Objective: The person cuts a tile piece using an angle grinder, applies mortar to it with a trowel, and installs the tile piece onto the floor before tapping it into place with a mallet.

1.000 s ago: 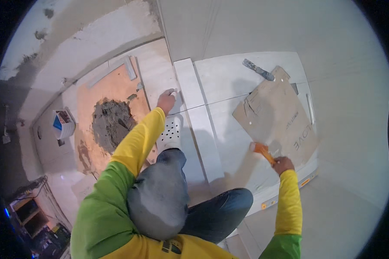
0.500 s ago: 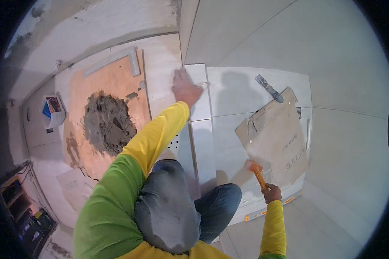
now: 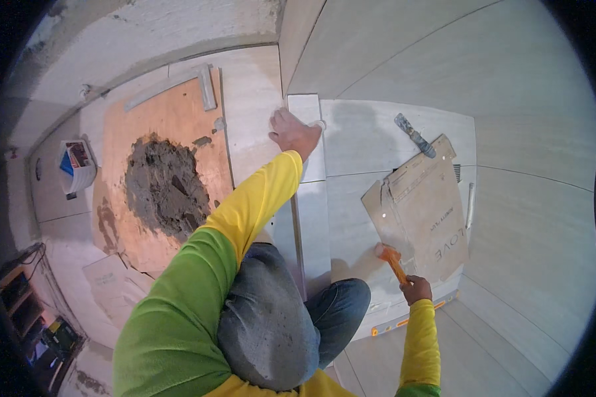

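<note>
My left hand (image 3: 295,134) lies with its fingers stretched out over the left edge of a narrow pale tile strip (image 3: 306,165), near the wall corner. A small whitish thing (image 3: 320,124) shows at the hand's right side; what it is I cannot make out. In my right hand (image 3: 416,290) is the orange handle of a mallet (image 3: 394,263), its pale head up and to the left, above the floor tiles beside a flat sheet of cardboard (image 3: 420,205). A second strip piece (image 3: 313,225) runs from the first toward my knees.
On the left, a wooden board (image 3: 172,106) bears a heap of grey mortar (image 3: 165,185) and a grey angled bar (image 3: 206,89). A white bucket (image 3: 81,175) stands farther left. A mortar-smeared tool (image 3: 414,135) touches the cardboard; a spirit level (image 3: 400,323) lies at the lower right.
My left hand, blurred before, has shifted slightly right on the strip and is now sharp. The mallet has stayed nearly in place in my right hand. The view has shifted slightly.
</note>
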`<action>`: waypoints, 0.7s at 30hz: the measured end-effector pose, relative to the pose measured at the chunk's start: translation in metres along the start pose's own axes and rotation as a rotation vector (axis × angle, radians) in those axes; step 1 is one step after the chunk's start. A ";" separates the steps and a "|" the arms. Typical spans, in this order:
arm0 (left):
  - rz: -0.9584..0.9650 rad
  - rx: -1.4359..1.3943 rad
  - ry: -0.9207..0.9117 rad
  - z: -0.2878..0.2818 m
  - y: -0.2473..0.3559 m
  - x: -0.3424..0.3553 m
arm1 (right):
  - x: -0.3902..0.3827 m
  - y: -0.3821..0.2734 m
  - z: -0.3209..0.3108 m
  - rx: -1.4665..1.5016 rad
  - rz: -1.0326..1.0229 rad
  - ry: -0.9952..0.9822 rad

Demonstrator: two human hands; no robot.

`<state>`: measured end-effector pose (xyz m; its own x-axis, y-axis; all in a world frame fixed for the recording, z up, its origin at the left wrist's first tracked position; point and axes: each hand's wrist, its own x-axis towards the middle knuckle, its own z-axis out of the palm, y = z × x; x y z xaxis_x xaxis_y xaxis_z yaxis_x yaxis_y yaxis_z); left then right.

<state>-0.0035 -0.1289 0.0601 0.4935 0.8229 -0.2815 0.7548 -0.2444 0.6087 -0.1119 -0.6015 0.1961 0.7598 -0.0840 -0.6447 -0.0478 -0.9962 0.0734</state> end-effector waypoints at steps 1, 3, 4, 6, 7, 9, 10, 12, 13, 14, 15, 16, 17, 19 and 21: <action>0.000 -0.001 0.001 0.000 -0.001 0.001 | 0.003 -0.006 -0.004 -0.051 0.021 -0.031; -0.004 -0.017 -0.046 -0.001 0.003 -0.001 | 0.003 -0.007 -0.008 -0.105 0.055 -0.057; -0.002 -0.021 -0.052 -0.001 0.006 -0.002 | 0.007 0.001 -0.007 -0.103 0.059 -0.053; -0.028 -0.010 -0.043 -0.003 0.008 -0.002 | 0.008 -0.002 -0.009 -0.098 0.057 -0.052; -0.027 -0.010 -0.043 0.000 0.008 -0.002 | 0.009 -0.003 -0.010 -0.106 0.049 -0.074; -0.021 0.054 0.027 0.003 0.005 0.001 | 0.009 -0.009 -0.011 -0.116 0.032 -0.096; -0.025 0.054 0.032 0.004 0.001 0.004 | 0.011 -0.011 -0.008 -0.081 0.062 -0.090; -0.020 0.056 0.018 0.003 0.002 0.002 | 0.010 -0.003 -0.001 -0.057 0.110 -0.076; -0.025 0.050 0.015 0.000 0.001 0.001 | 0.008 0.002 0.004 -0.065 0.062 -0.032; 0.003 -0.035 -0.036 -0.004 0.000 0.000 | 0.007 0.007 0.009 -0.073 0.016 0.011; 0.027 -0.119 -0.077 -0.008 -0.005 -0.001 | 0.007 0.008 0.012 -0.083 0.010 0.015; 0.016 -0.127 -0.072 -0.010 -0.010 -0.003 | 0.008 0.009 0.014 -0.065 0.047 0.010; 0.028 -0.238 -0.079 -0.011 -0.021 -0.005 | 0.008 0.009 0.019 -0.048 0.074 0.004; 0.030 -0.369 -0.087 -0.010 -0.036 -0.015 | 0.012 0.040 0.035 -0.079 -0.072 0.073; 0.071 -0.492 -0.252 -0.006 -0.053 -0.027 | 0.011 0.031 0.038 -0.078 -0.007 0.037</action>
<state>-0.0593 -0.1349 0.0406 0.6695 0.6502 -0.3593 0.4550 0.0233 0.8902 -0.1297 -0.6343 0.1622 0.7836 -0.0745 -0.6168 0.0073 -0.9916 0.1290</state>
